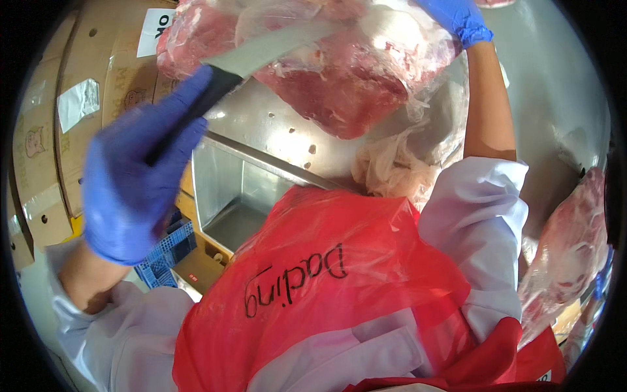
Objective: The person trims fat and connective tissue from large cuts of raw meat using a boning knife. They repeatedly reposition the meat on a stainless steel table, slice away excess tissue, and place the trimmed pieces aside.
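My left hand (pixel 127 179), in a blue glove and slightly blurred, is closed round the black handle of a knife (pixel 274 49). Its broad blade points right, over a large piece of raw meat (pixel 343 85) partly covered in clear plastic film. The meat lies on a metal work surface (pixel 261 127) and runs past the upper edge of the picture. At its far right end is my right hand (pixel 460 19), also gloved in blue; its fingers are cut off by the picture's edge. Crumpled clear plastic (pixel 398 157) lies on the metal, just nearer than the meat.
Stacked cardboard boxes (pixel 98 65) line the left side. A metal bin (pixel 241 196) sits below the work surface's near edge, close to a blue plastic crate (pixel 170 251). Another wrapped piece of meat (pixel 568 248) is at the far right. My red apron (pixel 326 261) fills the near middle.
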`<state>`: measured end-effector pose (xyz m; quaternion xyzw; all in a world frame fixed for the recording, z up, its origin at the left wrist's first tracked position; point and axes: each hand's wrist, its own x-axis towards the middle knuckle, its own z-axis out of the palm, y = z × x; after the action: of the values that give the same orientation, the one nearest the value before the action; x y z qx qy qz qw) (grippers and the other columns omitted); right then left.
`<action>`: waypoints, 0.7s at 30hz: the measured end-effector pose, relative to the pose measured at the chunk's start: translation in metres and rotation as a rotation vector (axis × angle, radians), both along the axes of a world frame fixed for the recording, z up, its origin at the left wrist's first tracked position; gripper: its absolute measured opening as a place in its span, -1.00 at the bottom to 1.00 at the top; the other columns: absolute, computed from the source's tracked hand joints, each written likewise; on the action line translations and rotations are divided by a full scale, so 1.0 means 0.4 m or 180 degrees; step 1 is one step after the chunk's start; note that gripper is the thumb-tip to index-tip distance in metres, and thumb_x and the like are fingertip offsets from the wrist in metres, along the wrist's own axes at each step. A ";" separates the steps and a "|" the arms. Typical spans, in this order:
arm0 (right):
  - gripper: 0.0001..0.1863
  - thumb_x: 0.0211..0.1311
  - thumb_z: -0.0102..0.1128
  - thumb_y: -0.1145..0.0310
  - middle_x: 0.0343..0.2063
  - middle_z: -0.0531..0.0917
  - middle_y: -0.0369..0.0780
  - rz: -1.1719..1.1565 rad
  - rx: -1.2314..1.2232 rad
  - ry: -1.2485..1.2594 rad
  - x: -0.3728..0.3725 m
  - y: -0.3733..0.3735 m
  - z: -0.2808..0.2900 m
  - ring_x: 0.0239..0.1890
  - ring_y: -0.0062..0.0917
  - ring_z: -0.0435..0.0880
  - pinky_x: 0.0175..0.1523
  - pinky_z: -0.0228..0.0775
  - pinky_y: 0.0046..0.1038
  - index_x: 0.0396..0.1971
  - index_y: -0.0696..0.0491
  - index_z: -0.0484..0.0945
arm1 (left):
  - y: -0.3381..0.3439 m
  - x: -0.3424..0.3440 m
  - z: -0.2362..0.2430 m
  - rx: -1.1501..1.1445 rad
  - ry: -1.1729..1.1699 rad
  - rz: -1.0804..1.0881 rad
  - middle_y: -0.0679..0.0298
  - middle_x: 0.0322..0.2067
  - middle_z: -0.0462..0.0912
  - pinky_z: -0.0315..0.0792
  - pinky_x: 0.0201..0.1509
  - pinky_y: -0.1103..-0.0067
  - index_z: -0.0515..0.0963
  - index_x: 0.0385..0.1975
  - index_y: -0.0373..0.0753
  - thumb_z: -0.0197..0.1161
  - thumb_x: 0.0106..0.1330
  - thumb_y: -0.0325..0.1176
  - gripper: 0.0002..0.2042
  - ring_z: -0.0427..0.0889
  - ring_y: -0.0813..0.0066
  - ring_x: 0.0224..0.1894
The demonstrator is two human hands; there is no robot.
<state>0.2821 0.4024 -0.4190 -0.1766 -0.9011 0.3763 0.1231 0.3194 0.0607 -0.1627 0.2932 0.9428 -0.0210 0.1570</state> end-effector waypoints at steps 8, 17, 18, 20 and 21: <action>-0.18 0.19 0.25 -0.36 -0.35 0.76 -0.24 0.0704 -0.0268 -0.0511 -0.065 -0.032 0.050 -0.19 -0.56 0.73 0.03 0.47 -0.47 0.26 -0.03 0.55 | -0.185 0.001 -0.292 0.1064 -0.0250 0.0581 0.00 -0.32 0.64 0.51 -0.19 0.44 0.43 0.37 -0.08 0.32 0.35 -0.42 -0.44 0.60 0.19 -0.39; -0.30 0.28 0.29 -0.20 -0.31 0.70 -0.25 0.0011 -0.0407 -0.0553 -0.080 -0.004 -0.103 -0.24 -0.67 0.63 0.02 0.45 -0.54 0.30 -0.07 0.54 | -0.290 -0.035 -0.430 0.0987 -0.0002 0.0193 0.13 -0.42 0.55 0.50 -0.36 0.37 0.40 0.40 0.06 0.39 0.30 -0.34 -0.37 0.59 0.21 -0.49; -0.29 0.28 0.28 -0.19 -0.28 0.70 -0.25 0.0010 -0.0473 -0.0509 -0.078 -0.005 -0.106 -0.23 -0.66 0.63 0.02 0.45 -0.54 0.29 -0.04 0.54 | -0.300 -0.035 -0.443 0.0999 0.0040 0.0128 0.16 -0.42 0.55 0.50 -0.38 0.33 0.39 0.41 0.10 0.40 0.29 -0.31 -0.36 0.62 0.17 -0.47; -0.27 0.29 0.27 -0.19 -0.22 0.71 -0.24 -0.0024 -0.0649 -0.0408 -0.066 -0.035 -0.104 -0.23 -0.65 0.63 0.03 0.45 -0.55 0.29 0.01 0.53 | -0.311 -0.037 -0.456 0.1126 0.0017 0.0120 0.17 -0.42 0.55 0.51 -0.39 0.35 0.39 0.41 0.11 0.40 0.29 -0.30 -0.36 0.61 0.20 -0.49; -0.32 0.27 0.30 -0.14 -0.18 0.73 -0.18 0.0132 -0.0456 0.0134 -0.066 -0.045 -0.091 -0.17 -0.54 0.66 0.02 0.49 -0.45 0.21 0.07 0.57 | -0.314 -0.038 -0.464 0.1188 0.0004 0.0125 0.17 -0.42 0.55 0.51 -0.39 0.36 0.39 0.41 0.11 0.40 0.29 -0.29 -0.36 0.61 0.21 -0.49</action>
<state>0.2559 0.3844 -0.4555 -0.1584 -0.8726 0.4459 0.1213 0.3041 -0.0650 -0.3483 0.2987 0.9360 0.1571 0.0996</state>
